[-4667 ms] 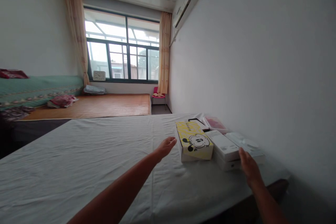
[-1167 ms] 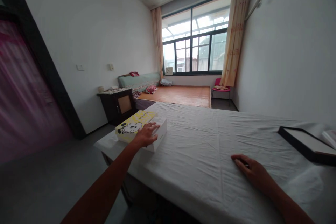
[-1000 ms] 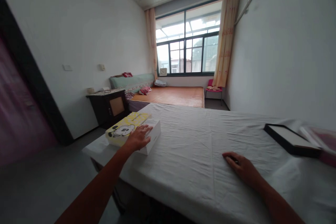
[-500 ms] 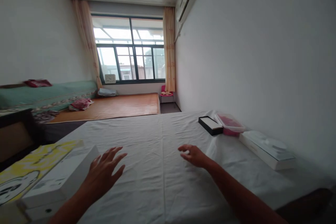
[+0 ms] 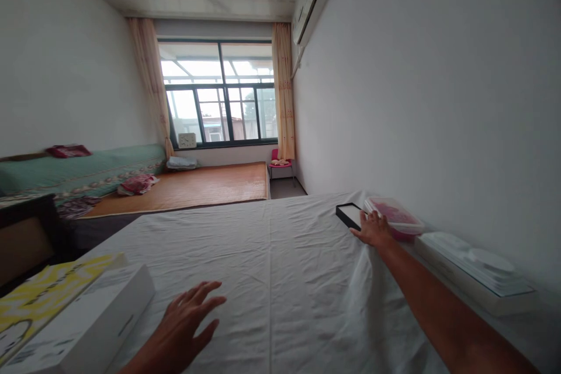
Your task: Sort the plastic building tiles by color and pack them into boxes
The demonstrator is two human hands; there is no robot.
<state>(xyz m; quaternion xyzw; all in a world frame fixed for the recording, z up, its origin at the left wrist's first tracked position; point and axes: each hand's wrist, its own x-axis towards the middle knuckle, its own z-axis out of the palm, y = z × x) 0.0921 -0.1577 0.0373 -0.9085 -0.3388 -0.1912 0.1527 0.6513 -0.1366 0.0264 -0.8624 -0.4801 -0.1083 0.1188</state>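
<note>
A shallow black open box (image 5: 347,218) with a pale inside lies at the far right of the white-covered table. My right hand (image 5: 373,230) reaches over its near right end, fingers apart and thumb towards the front side. Whether the fingertips press on the box I cannot tell. Just beyond that hand is a clear-lidded plastic container (image 5: 394,215) with pink in it. Nothing is in my left hand (image 5: 190,318); it hovers above the cloth at front left with spread fingers. The nearest thing to it is a long white box (image 5: 100,315).
A yellow and white printed package (image 5: 56,286) lies beside the white box at left. Along the right wall stands another white box (image 5: 464,286) with pale moulded pieces on top. Wrinkled white cloth (image 5: 236,245) covers the table. Behind it is a bed (image 5: 219,184).
My right hand has moved forward and right from above the middle of the cloth to the black box. My left hand sits slightly lower in view. The view has tilted slightly up.
</note>
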